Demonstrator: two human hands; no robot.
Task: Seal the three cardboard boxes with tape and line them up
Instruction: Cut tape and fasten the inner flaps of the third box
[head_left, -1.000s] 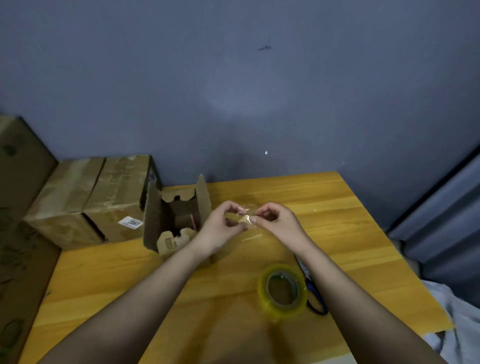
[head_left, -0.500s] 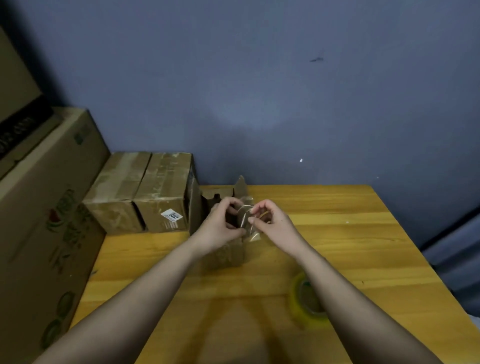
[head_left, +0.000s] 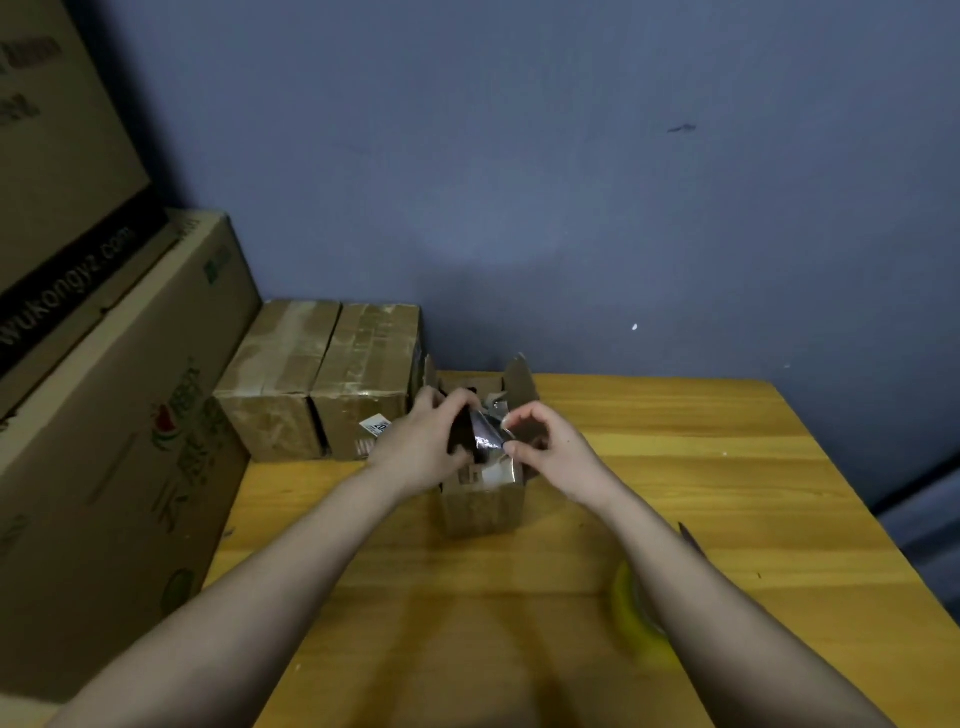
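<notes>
A small open cardboard box (head_left: 483, 501) stands on the wooden table (head_left: 675, 467), its far flap raised. Above its opening my left hand (head_left: 421, 447) and my right hand (head_left: 545, 447) each pinch one end of a strip of clear tape (head_left: 485, 434). Two taped boxes, box one (head_left: 270, 384) and box two (head_left: 363, 379), sit side by side against the wall, left of the open box. The yellow tape roll (head_left: 636, 621) lies near my right forearm, partly hidden by it.
Large cardboard cartons (head_left: 104, 415) are stacked at the left of the table. The dark tip of the scissors (head_left: 688, 535) shows just beyond my right forearm. The blue wall runs behind the table, whose right edge lies at the far right.
My head turned left, so the boxes shifted right in view. Both hands moved with the tape strip from over the table to above the open box.
</notes>
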